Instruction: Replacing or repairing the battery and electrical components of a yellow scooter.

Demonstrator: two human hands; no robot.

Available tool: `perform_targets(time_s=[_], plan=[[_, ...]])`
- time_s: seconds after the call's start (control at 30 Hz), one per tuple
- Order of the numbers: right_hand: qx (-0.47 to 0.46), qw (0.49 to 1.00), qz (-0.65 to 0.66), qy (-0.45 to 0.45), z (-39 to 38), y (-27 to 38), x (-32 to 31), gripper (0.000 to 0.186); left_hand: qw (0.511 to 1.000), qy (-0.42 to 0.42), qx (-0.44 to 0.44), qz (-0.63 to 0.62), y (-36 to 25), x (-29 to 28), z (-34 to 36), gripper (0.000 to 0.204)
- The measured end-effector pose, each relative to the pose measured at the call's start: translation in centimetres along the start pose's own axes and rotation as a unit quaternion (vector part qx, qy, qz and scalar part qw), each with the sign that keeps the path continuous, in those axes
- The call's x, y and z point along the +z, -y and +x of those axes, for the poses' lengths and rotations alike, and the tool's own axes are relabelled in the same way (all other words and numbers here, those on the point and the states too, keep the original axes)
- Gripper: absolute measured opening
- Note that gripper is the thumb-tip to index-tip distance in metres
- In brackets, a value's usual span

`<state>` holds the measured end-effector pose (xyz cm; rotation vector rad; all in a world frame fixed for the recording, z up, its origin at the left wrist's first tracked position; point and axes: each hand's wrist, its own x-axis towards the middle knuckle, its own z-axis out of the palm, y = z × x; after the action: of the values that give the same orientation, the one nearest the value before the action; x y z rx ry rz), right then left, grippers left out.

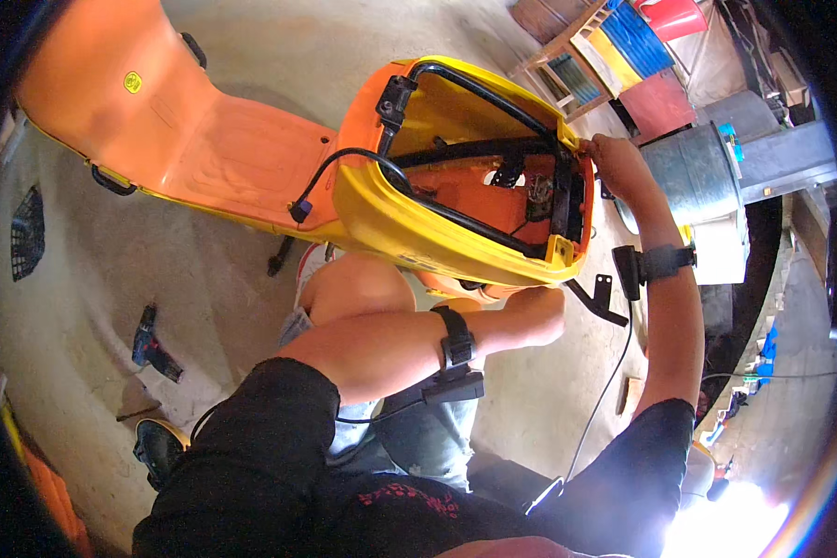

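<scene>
Scooter body [260, 153] sits just beyond the knees [363, 284]. Black frame [562, 191] inside, top uncovered; can't tell what's fastened. Right hand [614, 158] curled at rear rim, left hand [538, 314] near lower side, both grips unclear.

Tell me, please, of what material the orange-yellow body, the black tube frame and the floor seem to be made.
Orange-yellow body: probably moulded plastic, softly glossy, with smooth curved panels. Black tube frame: likely painted metal, by its sheen and bends. Floor: perhaps bare concrete, matte and patchy.
</scene>
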<state>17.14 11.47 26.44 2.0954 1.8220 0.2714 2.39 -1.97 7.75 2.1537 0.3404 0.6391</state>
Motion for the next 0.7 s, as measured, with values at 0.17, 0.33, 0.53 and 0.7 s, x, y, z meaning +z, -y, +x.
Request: perform_targets(time_s=[0.17,0.33,0.53,0.7], plan=[[-0.021,0.999,0.014,-0.026,-0.2,0.0,0.1,0.031,0.998,-0.006,0.055,0.033,0.8,0.5,0.0,0.02],[-0.042,0.997,-0.002,-0.059,-0.6,-0.7,0.9,0.032,0.999,0.04,-0.018,-0.027,-0.3,-1.0,0.4,0.029],[0.13,0.959,0.248,0.041,0.3,-0.5,1.1,0.057,0.998,0.057,0.033,0.018,1.2,0.1,0.9,0.033],[0.26,0.922,0.286,0.033,0.5,0.2,1.7,0.07,0.995,0.096,0.003,-0.016,1.3,0.3,1.0,0.032]])
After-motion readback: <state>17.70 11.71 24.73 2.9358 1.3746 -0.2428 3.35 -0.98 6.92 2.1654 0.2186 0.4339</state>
